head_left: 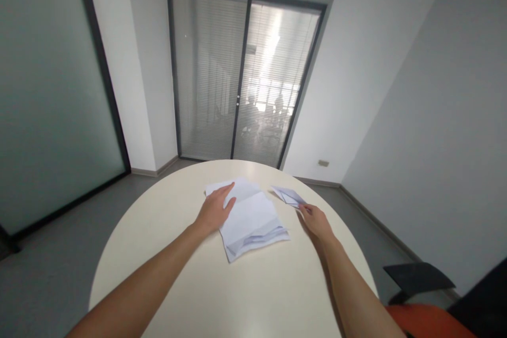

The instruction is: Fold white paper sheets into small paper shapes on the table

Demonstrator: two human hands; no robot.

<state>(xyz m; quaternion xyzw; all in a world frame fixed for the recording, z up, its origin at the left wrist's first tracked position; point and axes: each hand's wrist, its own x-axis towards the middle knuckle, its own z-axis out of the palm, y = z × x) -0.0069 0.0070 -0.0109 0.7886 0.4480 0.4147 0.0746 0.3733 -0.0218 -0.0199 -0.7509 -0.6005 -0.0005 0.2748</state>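
A stack of creased white paper sheets [253,216] lies on the round table, its near edge ruffled and curling up. My left hand [216,207] rests on the left side of the stack, fingers stretched out and thumb apart, holding nothing. To the right of the stack is a small folded paper [288,195] with pointed flaps, resembling a paper plane. My right hand [316,220] pinches its near right end between thumb and fingers. Whether the folded paper touches the tabletop, I cannot tell.
The cream round table [174,253] spreads beneath both arms. At the lower right stands a chair with an orange seat [428,322] and a black armrest [420,276]. Beyond the table are a glass door with blinds [245,79] and white walls.
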